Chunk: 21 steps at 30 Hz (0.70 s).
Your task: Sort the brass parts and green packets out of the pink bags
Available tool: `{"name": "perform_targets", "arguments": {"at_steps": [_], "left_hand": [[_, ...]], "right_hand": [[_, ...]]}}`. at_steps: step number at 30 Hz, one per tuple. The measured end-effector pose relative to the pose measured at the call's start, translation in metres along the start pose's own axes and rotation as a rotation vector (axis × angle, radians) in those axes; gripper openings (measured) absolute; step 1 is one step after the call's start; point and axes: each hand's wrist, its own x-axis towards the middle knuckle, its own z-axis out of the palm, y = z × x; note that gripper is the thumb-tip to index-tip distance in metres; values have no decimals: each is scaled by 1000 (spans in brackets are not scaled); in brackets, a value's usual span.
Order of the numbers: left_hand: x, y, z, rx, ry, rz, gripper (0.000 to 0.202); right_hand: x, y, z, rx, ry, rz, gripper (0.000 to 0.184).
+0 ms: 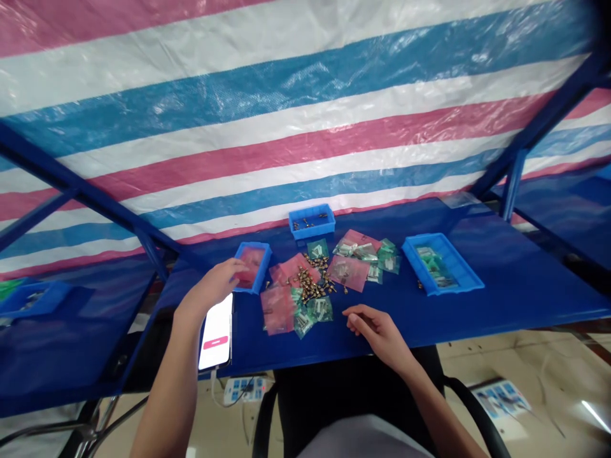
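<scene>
Blue bench (520, 273) here, got three blue plastic trays (442, 264), pink and green zip bags (347, 273), a loose pile of brass fittings (312, 278), and a phone (216, 331) lying on it.

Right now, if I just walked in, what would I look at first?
The big pink, white and blue striped plastic sheet would grab you first, hanging behind the blue table. Next comes the heap of little brass parts in the middle, among pink and green bags. The bright phone glows beside the left hand.

Makeshift small-parts workshop: blue metal workbench (525, 286), striped tarpaulin backdrop (305, 114), blue plastic trays (312, 221), loose brass fittings (310, 283), resealable bags (347, 273).
</scene>
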Motion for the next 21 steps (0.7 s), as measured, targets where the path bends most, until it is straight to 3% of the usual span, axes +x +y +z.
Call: {"name": "perform_targets", "arguments": {"at_steps": [5,9,13,18,21], "left_hand": [[15,18,6,99,95,-163,40],[29,22,17,171,62,-184,42],[27,33,20,222,104,-198,41],[-3,88,20,218,343,-176,37],[-28,123,36,114,290,-150,33]], "right_hand": [[1,1,0,25,-12,0,35],[0,1,1,6,-5,-9,36],[0,1,2,-15,10,-12,38],[-1,0,2,-42,5,-6,36],[-1,1,2,-84,9,-9,36]]}}
